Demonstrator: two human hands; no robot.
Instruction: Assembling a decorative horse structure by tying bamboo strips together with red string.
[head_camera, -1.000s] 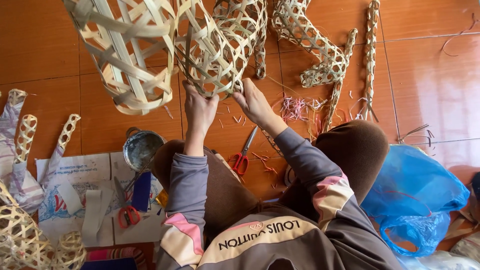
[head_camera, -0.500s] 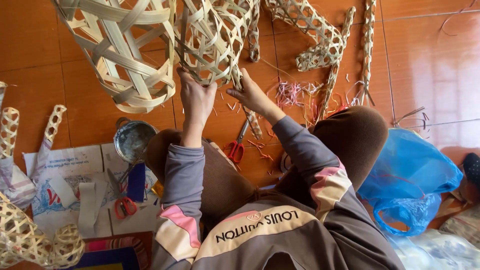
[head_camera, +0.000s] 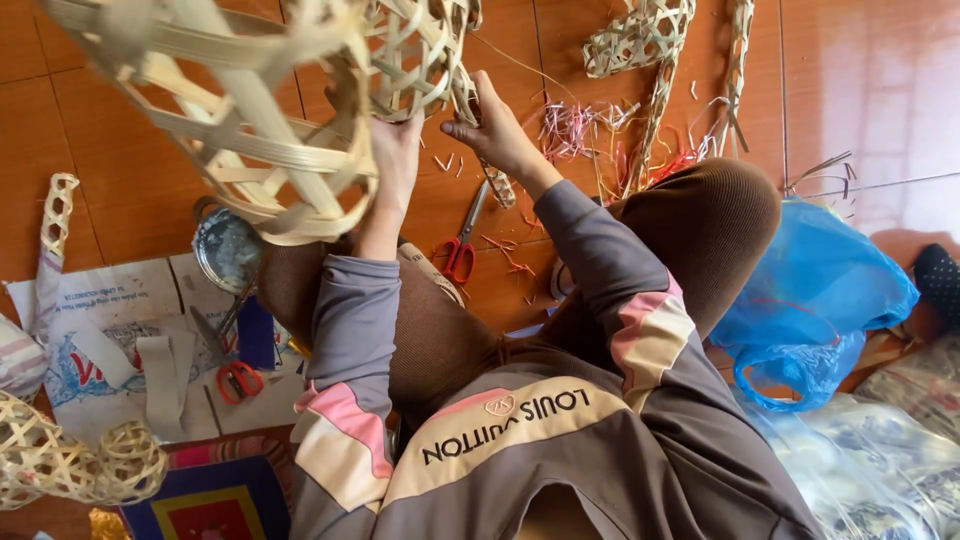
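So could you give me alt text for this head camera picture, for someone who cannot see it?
Seen from above, a seated person's left hand and right hand grip a small open-weave bamboo basket. A larger woven bamboo basket hangs beside it, and red-handled scissors lie on the orange tiled floor.

Two pairs of red-handled scissors, one blue plastic bag, one round tin, and roughly five woven bamboo pieces, some cut off by the frame.

Home craft floor: woven bamboo baskets, scissors, tiled floor.
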